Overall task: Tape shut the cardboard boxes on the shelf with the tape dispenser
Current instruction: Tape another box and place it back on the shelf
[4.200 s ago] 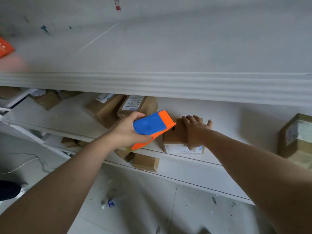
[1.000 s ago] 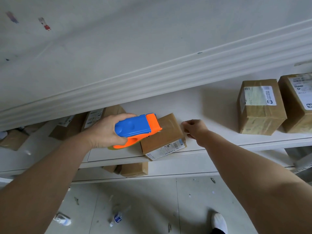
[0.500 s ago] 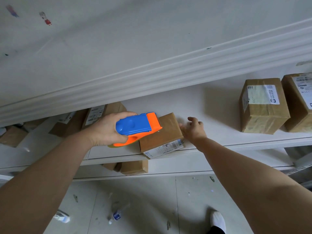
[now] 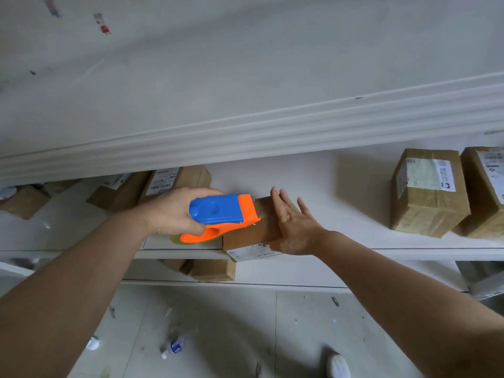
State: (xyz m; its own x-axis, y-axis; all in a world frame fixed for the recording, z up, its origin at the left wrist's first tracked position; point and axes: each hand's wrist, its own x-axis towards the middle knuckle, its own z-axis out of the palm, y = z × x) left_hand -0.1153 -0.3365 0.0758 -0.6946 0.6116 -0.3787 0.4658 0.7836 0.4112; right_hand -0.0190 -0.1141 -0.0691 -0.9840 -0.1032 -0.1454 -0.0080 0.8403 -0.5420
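A small cardboard box [image 4: 252, 233] lies at the front edge of the white middle shelf [image 4: 313, 186], its labelled side hanging over the edge. My left hand [image 4: 174, 210] grips a blue and orange tape dispenser [image 4: 222, 215], whose orange front end rests on the box's left part. My right hand [image 4: 293, 226] lies flat against the box's right side with the fingers straight and spread. The hand and the dispenser cover much of the box top.
Two taped boxes [image 4: 429, 190] stand at the shelf's right end. More boxes [image 4: 174, 181] lie behind my left hand, and others [image 4: 212, 270] sit on the lower shelf. A wide upper shelf [image 4: 245, 126] overhangs. Litter lies scattered over the tiled floor [image 4: 218, 336].
My right hand has opened and moved onto the box's right side, fingers spread. The dispenser stays on the box's left part, held by my left hand.
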